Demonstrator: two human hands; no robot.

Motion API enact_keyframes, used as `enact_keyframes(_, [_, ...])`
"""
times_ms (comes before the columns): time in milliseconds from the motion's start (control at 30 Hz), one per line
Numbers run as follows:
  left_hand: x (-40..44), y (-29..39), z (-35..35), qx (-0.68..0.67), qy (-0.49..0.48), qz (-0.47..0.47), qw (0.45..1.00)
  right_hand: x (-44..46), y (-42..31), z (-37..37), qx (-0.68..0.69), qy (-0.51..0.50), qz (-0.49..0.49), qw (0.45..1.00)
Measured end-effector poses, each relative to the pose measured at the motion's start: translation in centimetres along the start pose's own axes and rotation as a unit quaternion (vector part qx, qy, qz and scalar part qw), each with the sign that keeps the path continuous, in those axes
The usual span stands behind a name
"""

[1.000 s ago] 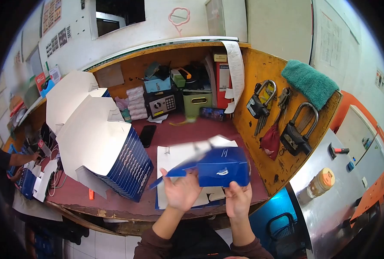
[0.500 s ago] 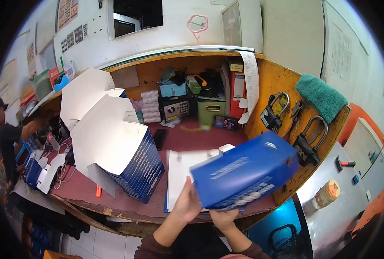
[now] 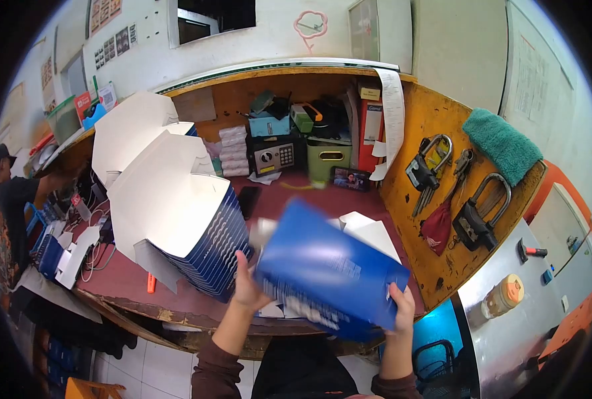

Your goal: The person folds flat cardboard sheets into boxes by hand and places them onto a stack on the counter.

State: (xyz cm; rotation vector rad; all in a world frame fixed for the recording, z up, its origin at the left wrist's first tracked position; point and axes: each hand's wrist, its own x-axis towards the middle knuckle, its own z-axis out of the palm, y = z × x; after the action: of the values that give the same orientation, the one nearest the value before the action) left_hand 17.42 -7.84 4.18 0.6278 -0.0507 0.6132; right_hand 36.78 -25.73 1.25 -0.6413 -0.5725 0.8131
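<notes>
A blue cardboard box with white print, smeared by motion, is held tilted above the front of the desk. My left hand presses its left side with the thumb up, and its other fingers are partly hidden by the box. At its lower right edge, my right hand grips the cardboard. White flaps show behind the box. Just left of my left hand stands a stack of nested blue boxes with white insides and raised flaps; a second stack is behind it.
On the maroon desk lie a dark phone and a lit phone. A small safe and green bin stand behind. Padlocks hang on the right panel. Another person is at far left.
The blue box has turned and moved left and slightly down. My right hand has shifted from under it to its right edge; my left hand has moved left.
</notes>
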Motion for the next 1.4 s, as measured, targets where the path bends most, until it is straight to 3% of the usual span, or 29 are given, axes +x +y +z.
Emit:
enact_keyframes(33, [-0.1,-1.0,-0.9,0.0,-0.176,-0.05,0.983,0.1,0.5,1.8,-0.009,0.071,-0.03,0.997])
enact_keyframes(133, [-1.5,-5.1,-1.6,0.189,-0.12,-0.134,0.965,0.1,3.1,1.3,-0.14,0.018,-0.129,0.982])
enact_keyframes(167, [-2.1,-5.6,-1.3,0.081,-0.025,-0.139,0.987,0.3,3.3,1.8,-0.13,0.001,-0.184,0.974])
enact_keyframes(200, [-2.0,-5.8,-0.3,-0.121,-0.112,-0.139,0.976,0.2,3.7,2.5,-0.129,0.002,-0.182,0.975])
enact_keyframes(233, [-1.9,-6.0,0.8,-0.31,-0.195,-0.174,0.914,0.1,4.2,3.2,-0.137,0.015,-0.257,0.957])
enact_keyframes(267, [-1.4,-6.2,2.3,-0.41,-0.247,-0.179,0.859,0.0,4.7,3.8,-0.144,0.028,-0.331,0.932])
enact_keyframes(333, [-0.9,-6.5,2.1,-0.339,-0.264,-0.133,0.893,0.3,5.4,4.4,-0.109,0.028,-0.334,0.936])
enact_keyframes(367, [-0.6,-6.7,2.5,-0.339,-0.265,-0.134,0.893,0.5,5.5,4.8,-0.1,0.074,-0.323,0.938])
enact_keyframes(400, [-0.3,-6.7,3.4,-0.154,-0.069,-0.044,0.985,0.7,5.5,5.3,-0.091,0.121,-0.31,0.939])
enact_keyframes(467, [0.1,-6.9,3.7,0.045,0.137,0.049,0.988,0.7,4.6,6.8,-0.087,0.122,-0.315,0.937])
enact_keyframes(500, [0.4,-7.2,3.0,0.241,0.032,0.177,0.954,0.4,3.8,7.7,-0.168,0.11,-0.275,0.94])
enact_keyframes(533, [0.5,-7.5,2.5,0.422,-0.073,0.291,0.856,0.2,3.5,8.3,-0.248,0.098,-0.229,0.936])
enact_keyframes(567, [0.6,-8.3,2.2,0.409,-0.05,0.311,0.856,0.7,4.4,7.9,-0.234,0.105,-0.218,0.942])
enact_keyframes(600, [0.6,-8.2,2.8,0.349,0.069,0.229,0.906,0.7,4.8,7.6,-0.235,0.108,-0.21,0.943])
enact_keyframes(667, [1.6,-7.2,3.4,0.258,0.038,0.264,0.929,1.1,4.7,6.6,-0.141,0.174,-0.176,0.959])
enact_keyframes(733, [1.3,-5.4,3.2,0.275,0.057,0.204,0.938,2.3,1.7,6.5,0.041,0.102,-0.152,0.982])
enact_keyframes(800, [1.5,-3.8,1.0,0.351,0.021,0.225,0.909,2.1,-1.6,5.1,0.081,0.078,-0.033,0.993])
enact_keyframes(833, [1.4,-3.5,0.0,0.39,0.043,0.234,0.889,2.2,-2.0,4.3,0.079,0.081,-0.028,0.993])
enact_keyframes(933, [1.5,-3.5,-0.9,0.457,0.05,0.267,0.847,2.4,-1.9,3.3,-0.014,0.009,-0.04,0.999])
enact_keyframes(1000, [1.7,-4.0,-1.5,0.463,0.053,0.294,0.834,2.6,-1.2,4.0,-0.154,-0.047,-0.117,0.98])
enact_keyframes(1067, [2.2,-3.6,-1.5,0.564,0.02,0.382,0.732,2.8,-0.7,4.8,-0.152,-0.026,-0.134,0.979])
enact_keyframes(1100, [2.1,-3.6,-1.4,0.564,0.02,0.383,0.731,2.9,-0.4,5.2,-0.218,0.022,-0.175,0.96])
enact_keyframes(1200, [1.6,-4.6,-0.7,0.477,0.01,0.291,0.829,2.3,2.3,6.0,-0.364,0.125,-0.316,0.867])
enact_keyframes(1233, [1.5,-5.2,0.2,0.477,0.01,0.291,0.829,2.3,4.6,6.0,-0.33,0.149,-0.347,0.865])
enact_keyframes(1267, [1.2,-6.2,1.7,0.402,0.013,0.28,0.872,2.3,6.3,6.4,-0.295,0.173,-0.377,0.861])
enact_keyframes(1300, [1.1,-6.7,2.4,0.324,0.015,0.268,0.907,2.4,6.6,7.2,-0.295,0.173,-0.377,0.861])
enact_keyframes(1333, [1.2,-6.9,2.0,0.324,0.014,0.268,0.907,2.5,6.6,8.1,-0.166,0.162,-0.297,0.926])
enact_keyframes(1367, [1.5,-7.1,1.2,0.366,0.013,0.304,0.88,2.7,6.6,8.5,-0.032,0.146,-0.209,0.966])
enact_keyframes(1400, [1.7,-7.2,0.5,0.407,0.013,0.339,0.848,2.7,6.6,8.5,-0.032,0.145,-0.21,0.966])
